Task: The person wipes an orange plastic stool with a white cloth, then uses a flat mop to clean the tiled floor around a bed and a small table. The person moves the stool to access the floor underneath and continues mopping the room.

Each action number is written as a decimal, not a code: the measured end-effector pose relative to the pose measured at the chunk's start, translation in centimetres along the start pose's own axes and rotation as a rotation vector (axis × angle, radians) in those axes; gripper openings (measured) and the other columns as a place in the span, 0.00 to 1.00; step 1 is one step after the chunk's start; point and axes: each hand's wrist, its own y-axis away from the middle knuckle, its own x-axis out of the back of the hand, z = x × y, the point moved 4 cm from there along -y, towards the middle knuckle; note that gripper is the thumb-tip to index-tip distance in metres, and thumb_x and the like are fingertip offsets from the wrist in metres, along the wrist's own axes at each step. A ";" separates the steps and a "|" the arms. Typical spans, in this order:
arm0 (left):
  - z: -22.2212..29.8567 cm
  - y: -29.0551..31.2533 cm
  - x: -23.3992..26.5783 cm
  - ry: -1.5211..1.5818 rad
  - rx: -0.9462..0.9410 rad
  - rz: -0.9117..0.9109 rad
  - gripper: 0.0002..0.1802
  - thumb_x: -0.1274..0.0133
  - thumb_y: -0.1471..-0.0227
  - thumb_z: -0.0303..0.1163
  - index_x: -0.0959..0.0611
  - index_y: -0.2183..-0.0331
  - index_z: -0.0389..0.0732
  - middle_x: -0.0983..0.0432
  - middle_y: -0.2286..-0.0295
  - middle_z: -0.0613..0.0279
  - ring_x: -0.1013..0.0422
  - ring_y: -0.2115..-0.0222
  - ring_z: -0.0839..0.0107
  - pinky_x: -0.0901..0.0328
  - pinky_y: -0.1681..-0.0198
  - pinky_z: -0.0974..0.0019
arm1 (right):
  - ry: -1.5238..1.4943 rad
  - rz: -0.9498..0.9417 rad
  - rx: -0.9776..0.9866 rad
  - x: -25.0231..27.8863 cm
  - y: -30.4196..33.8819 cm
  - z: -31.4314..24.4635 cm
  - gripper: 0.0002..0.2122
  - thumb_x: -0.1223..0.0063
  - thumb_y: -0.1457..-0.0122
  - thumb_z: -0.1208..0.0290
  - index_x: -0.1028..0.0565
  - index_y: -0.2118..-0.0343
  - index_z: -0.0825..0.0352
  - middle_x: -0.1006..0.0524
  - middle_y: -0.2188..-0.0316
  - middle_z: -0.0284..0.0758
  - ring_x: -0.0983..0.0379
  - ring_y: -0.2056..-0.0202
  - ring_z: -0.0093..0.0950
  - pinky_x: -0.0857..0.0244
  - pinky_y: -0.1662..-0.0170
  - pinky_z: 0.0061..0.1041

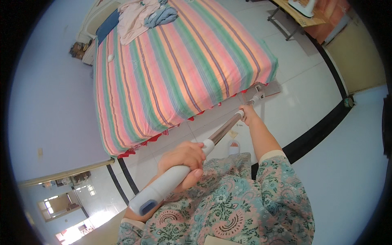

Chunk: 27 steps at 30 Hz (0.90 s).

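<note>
A long-handled flat mop [226,128] slants across the view, from a thick pale grey grip at lower left to its head at upper right. My left hand [182,163] is wrapped round that grip. Farther down the metal pole, my right hand [247,114] is closed round it near a white collar. The mop's flat head [272,89] lies on the floor at the bed's corner, partly hidden under the hanging cover. Just above it is a white joint [259,96].
A bed with a striped cover [179,69] fills the upper middle, with crumpled clothes [161,16] on it. A wooden table [300,16] stands at upper right. White floor tiles have black border strips [314,130]. A mirror [69,204] is at lower left, and my slippered foot [234,148] is below the pole.
</note>
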 end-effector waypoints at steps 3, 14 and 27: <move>1.3 3.4 3.6 -0.010 0.024 0.071 0.05 0.47 0.62 0.26 0.27 0.81 0.41 0.30 0.82 0.65 0.31 0.75 0.65 0.36 0.58 0.55 | 0.094 -0.162 -0.143 -4.2 1.4 3.5 0.20 0.50 0.59 0.73 0.43 0.63 0.59 0.35 0.80 0.31 0.40 0.86 0.20 0.52 0.89 0.17; 5.6 25.2 20.3 -0.030 0.247 0.259 0.09 0.44 0.66 0.32 0.27 0.87 0.41 0.29 0.86 0.64 0.29 0.78 0.64 0.34 0.60 0.57 | 0.261 -0.148 -0.349 -22.4 11.9 23.5 0.17 0.54 0.60 0.75 0.39 0.63 0.65 0.36 0.85 0.31 0.43 0.87 0.21 0.53 0.89 0.21; 13.1 37.3 29.9 0.025 0.148 0.576 0.13 0.44 0.62 0.33 0.31 0.87 0.43 0.32 0.89 0.65 0.34 0.80 0.69 0.33 0.60 0.59 | 0.085 -0.303 -0.444 -35.6 23.1 37.7 0.50 0.49 0.63 0.81 0.79 0.45 0.68 0.33 0.80 0.38 0.34 0.81 0.29 0.42 0.83 0.29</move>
